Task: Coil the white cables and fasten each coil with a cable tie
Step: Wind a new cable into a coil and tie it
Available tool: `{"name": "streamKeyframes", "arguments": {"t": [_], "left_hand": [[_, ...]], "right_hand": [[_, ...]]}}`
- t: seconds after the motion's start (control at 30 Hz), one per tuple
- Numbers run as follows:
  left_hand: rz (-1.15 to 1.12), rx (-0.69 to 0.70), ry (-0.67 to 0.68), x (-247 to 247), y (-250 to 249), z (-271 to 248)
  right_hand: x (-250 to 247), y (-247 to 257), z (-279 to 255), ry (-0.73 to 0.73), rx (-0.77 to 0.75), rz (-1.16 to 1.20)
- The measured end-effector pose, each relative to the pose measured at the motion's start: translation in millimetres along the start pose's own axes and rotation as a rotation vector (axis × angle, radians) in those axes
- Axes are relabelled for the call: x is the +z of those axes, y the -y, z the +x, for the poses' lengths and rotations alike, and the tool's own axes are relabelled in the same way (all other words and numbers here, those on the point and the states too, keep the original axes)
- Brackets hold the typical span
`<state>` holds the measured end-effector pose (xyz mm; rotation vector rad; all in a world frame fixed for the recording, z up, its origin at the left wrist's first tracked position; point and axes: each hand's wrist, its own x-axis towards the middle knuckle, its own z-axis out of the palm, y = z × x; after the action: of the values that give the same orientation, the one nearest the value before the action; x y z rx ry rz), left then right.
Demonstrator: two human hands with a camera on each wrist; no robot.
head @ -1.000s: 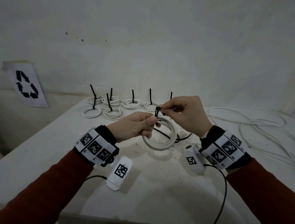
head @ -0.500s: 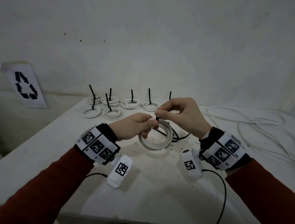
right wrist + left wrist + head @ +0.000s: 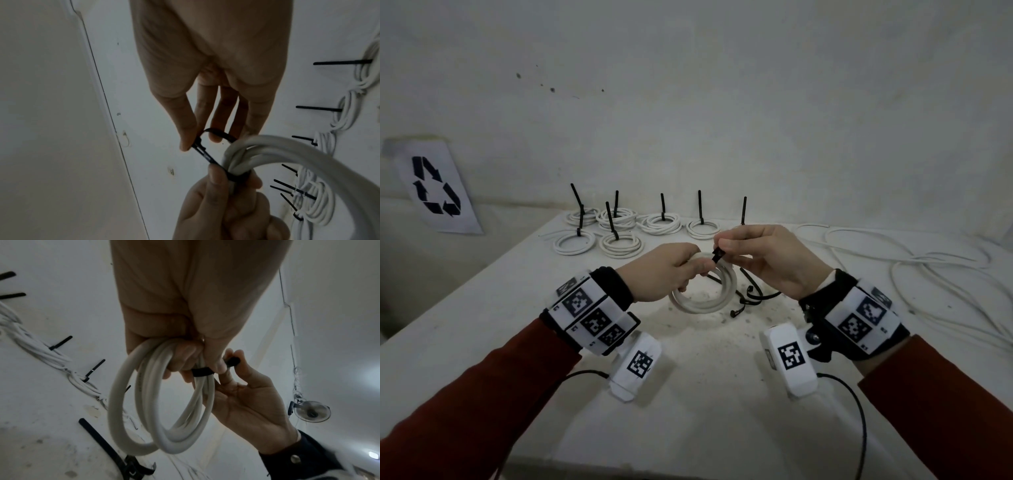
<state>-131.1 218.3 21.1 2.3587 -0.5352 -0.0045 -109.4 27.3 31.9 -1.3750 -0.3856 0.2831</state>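
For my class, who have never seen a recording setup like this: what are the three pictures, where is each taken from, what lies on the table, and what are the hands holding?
No machine here: a person in red sleeves works with bare hands, wearing cameras. One picture comes from a camera on the head, looking down at both hands. The other two come from cameras strapped to each wrist, looking along the hand at the fingers.

The left hand grips a coil of white cable, held above the table. A black cable tie is looped round the coil, and the right hand pinches it between thumb and fingertip.

At the far side of the table lie finished coils, each with a black tie sticking up. On the right lies loose white cable. Spare black ties lie under the hands.
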Motion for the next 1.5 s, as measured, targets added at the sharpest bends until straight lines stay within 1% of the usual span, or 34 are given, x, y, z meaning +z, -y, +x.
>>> {"name": "streamKeyframes", "arguments": {"t": [0.2, 0.33, 0.4, 0.5, 0.57, 0.6, 0.73, 0.83, 0.93, 1.0, 1.03, 1.07, 1.13, 1.17, 1.2, 1.23, 1.27, 1.3, 1.33, 1.43, 1.5], "left_hand": [[0.125, 0.026, -0.014, 2.7, 1.6, -0.4], [0.211, 0.076, -0.05, 5.8, 4.2, 1.5], [0.25, 0.1, -0.083, 7.0, 7.0, 2.7], [0.273, 0.123, -0.136, 6.4, 9.6, 3.6], [0.266, 0.136, -0.139, 3.0, 11.2, 4.2], [0.262, 0.14, -0.134, 0.5, 11.9, 4.6], [0.253, 0.154, -0.097, -5.8, 10.3, 4.6], [0.235, 0.158, -0.06, -5.9, 9.9, 3.7], [0.285, 0.144, -0.048, -1.9, 11.8, 1.8], [0.369, 0.13, -0.043, 4.5, 13.7, 1.7], [0.436, 0.112, -0.056, 7.3, 13.3, 2.2], [0.535, 0.104, -0.098, 8.9, 14.9, 3.8], [0.778, 0.134, -0.208, 8.0, 20.5, 9.6], [0.863, 0.144, -0.244, 5.6, 21.4, 11.4], [0.9, 0.158, -0.279, 3.0, 21.3, 12.9], [0.909, 0.186, -0.291, 1.1, 20.3, 14.0], [0.918, 0.241, -0.294, -0.4, 17.8, 13.4], [0.914, 0.295, -0.326, -1.0, 17.2, 13.9], [0.911, 0.308, -0.343, -0.9, 15.7, 15.0], [0.815, 0.179, -0.325, 6.4, 23.2, 18.2], [0.718, 0.142, -0.352, 9.7, 27.9, 20.6]], "right_hand": [[3.9, -5.8, -1.7, 0.001, -0.043, 0.006], [8.6, -5.0, 0.8, -0.003, -0.082, 0.029], [12.4, -7.0, 2.4, -0.033, -0.109, 0.009], [11.9, -7.5, 4.3, -0.084, -0.181, -0.178], [10.8, -3.4, 5.2, -0.074, -0.217, -0.343], [10.8, -2.3, 5.7, -0.065, -0.234, -0.388], [14.4, -3.8, 5.1, -0.093, -0.32, -0.43], [18.8, -11.2, 5.6, -0.091, -0.332, -0.419], [21.3, -19.3, 6.1, -0.066, -0.281, -0.304], [18.7, -23.6, 7.6, -0.083, -0.233, -0.242], [15.4, -26.0, 9.8, -0.126, -0.213, -0.282], [12.8, -26.8, 11.4, -0.191, -0.192, -0.382], [11.5, -23.5, 11.4, -0.294, -0.086, -0.577], [12.2, -21.1, 10.3, -0.283, 0.0, -0.591], [13.5, -19.3, 9.1, -0.227, 0.082, -0.549], [15.8, -17.6, 7.6, -0.161, 0.141, -0.48], [17.3, -16.2, 6.2, -0.11, 0.165, -0.415], [18.4, -15.7, 6.0, -0.083, 0.166, -0.353], [18.3, -16.2, 6.7, -0.076, 0.149, -0.296], [19.4, -15.2, 9.3, -0.112, 0.131, -0.185], [20.7, -14.5, 9.5, -0.108, 0.165, -0.109]]}}
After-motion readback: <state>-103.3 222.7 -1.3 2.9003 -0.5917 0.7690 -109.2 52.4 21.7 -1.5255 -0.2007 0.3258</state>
